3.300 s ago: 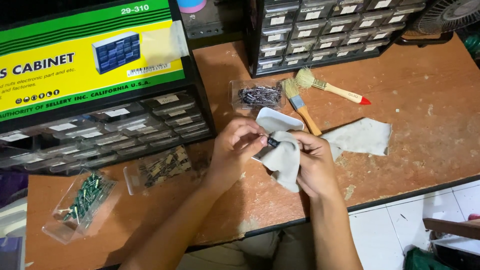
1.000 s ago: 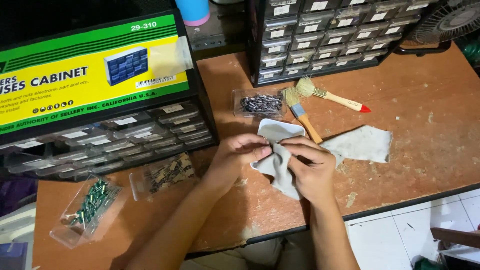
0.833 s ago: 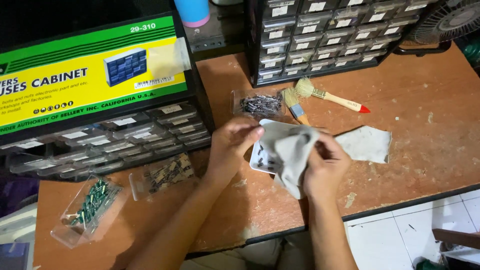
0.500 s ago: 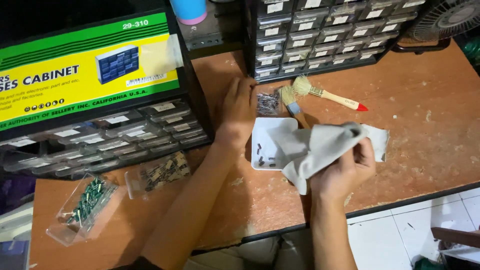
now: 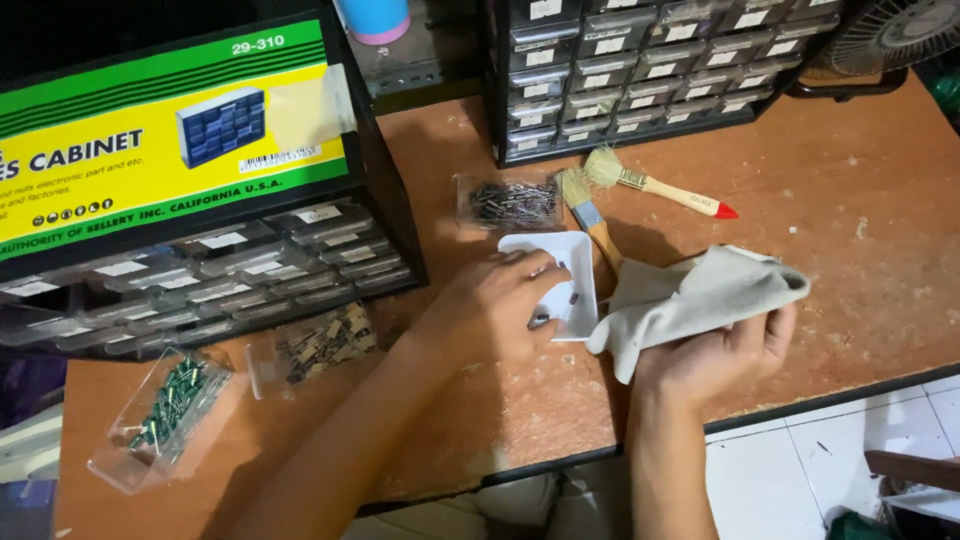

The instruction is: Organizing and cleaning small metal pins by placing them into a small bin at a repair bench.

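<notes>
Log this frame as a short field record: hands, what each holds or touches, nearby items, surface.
left hand: fingers reaching into the white tray, which holds a few small dark parts
right hand: gripping the grey cloth, bunched, beside the tray
behind tray: clear drawer of dark components; two brushes, one with a red-tipped handle
near left: two clear drawers of parts
storage: two small-drawer cabinets
surface: brown wooden table
</notes>
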